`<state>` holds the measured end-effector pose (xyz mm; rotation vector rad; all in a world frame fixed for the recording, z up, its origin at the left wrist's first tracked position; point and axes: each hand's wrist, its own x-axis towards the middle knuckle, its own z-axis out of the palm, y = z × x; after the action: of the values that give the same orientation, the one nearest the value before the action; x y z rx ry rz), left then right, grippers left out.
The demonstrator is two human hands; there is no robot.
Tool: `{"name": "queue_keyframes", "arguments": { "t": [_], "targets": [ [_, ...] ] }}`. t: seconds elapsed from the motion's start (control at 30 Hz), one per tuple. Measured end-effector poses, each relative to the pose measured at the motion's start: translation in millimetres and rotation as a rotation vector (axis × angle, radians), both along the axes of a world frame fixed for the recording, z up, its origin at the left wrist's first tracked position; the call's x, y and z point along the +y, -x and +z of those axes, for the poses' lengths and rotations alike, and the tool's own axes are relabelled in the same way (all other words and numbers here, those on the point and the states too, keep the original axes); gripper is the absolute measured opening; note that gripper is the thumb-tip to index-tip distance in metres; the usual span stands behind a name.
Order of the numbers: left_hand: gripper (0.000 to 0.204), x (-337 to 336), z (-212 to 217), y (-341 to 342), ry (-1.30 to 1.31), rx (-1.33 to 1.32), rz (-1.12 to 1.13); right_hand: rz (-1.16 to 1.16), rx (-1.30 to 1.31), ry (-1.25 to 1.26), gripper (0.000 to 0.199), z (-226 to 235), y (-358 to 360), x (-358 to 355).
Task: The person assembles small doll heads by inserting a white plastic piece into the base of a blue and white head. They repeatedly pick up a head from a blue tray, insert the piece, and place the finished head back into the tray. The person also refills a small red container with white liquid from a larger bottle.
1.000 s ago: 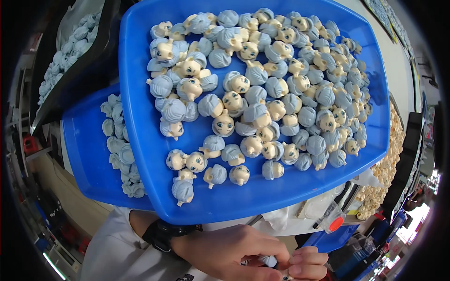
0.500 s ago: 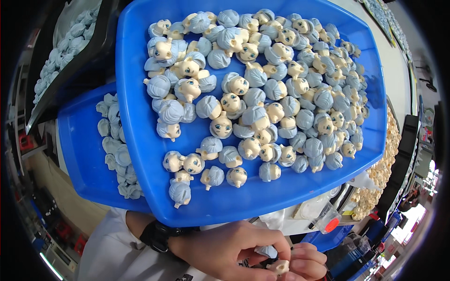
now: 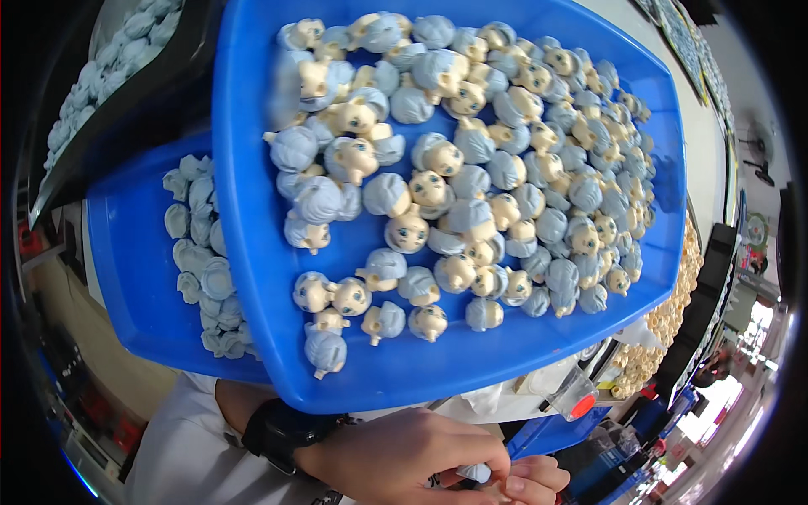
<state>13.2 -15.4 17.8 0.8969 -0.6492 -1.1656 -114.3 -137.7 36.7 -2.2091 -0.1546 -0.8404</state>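
The left hand's [image 3: 404, 459] grip was clenched with the right hand's [image 3: 530, 480] on a small pale-blue doll part [image 3: 478, 473], pinched between their fingertips at the lower edge of view. A black wristwatch [image 3: 282, 431] sat on the left wrist. Just above, a big blue tray [image 3: 252, 278] held many doll heads [image 3: 454, 185], overlapping a second blue tray [image 3: 135, 286] of blue hair pieces [image 3: 202, 252].

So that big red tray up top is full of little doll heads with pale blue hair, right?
Not quite: the head view shows the big tray is blue, not red. It is indeed full of little doll heads with pale blue hair.
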Motion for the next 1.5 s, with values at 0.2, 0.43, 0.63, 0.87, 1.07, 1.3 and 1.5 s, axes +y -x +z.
{"name": "queue_keyframes", "arguments": {
  "t": [0.2,0.43,0.63,0.87,1.07,1.3,1.5],
  "targets": [
    [0.022,4.4,-3.5,-1.4,0.008,0.081,0.026,-0.161,-0.05,0.137,0.033,-5.5,-11.8,9.3],
    [0.026,3.5,-0.8,-5.6,0.051,0.044,-0.026,-0.177,-0.003,-0.184,0.034,6.4,-3.3,18.5],
    [0.032,-6.2,-0.8,-18.2,-0.104,0.079,-0.318,-0.128,-0.073,-0.742,0.03,35.2,4.9,11.9],
    [0.049,-7.7,-4.4,3.7,-0.233,-0.068,-0.139,0.043,-0.429,-1.261,0.023,74.3,7.4,-16.6],
    [0.094,-6.0,-8.9,27.6,-0.255,0.11,0.083,-0.063,-0.628,-1.131,0.023,80.2,25.4,-23.4],
    [0.083,-3.4,-9.4,24.1,-0.211,0.136,0.062,-0.131,-0.668,-1.08,0.024,73.4,29.6,-15.8],
    [0.065,-1.7,-10.3,23.1,-0.303,0.101,0.138,-0.14,-0.682,-1.063,0.026,69.5,26.6,-14.7]
  ]
}}
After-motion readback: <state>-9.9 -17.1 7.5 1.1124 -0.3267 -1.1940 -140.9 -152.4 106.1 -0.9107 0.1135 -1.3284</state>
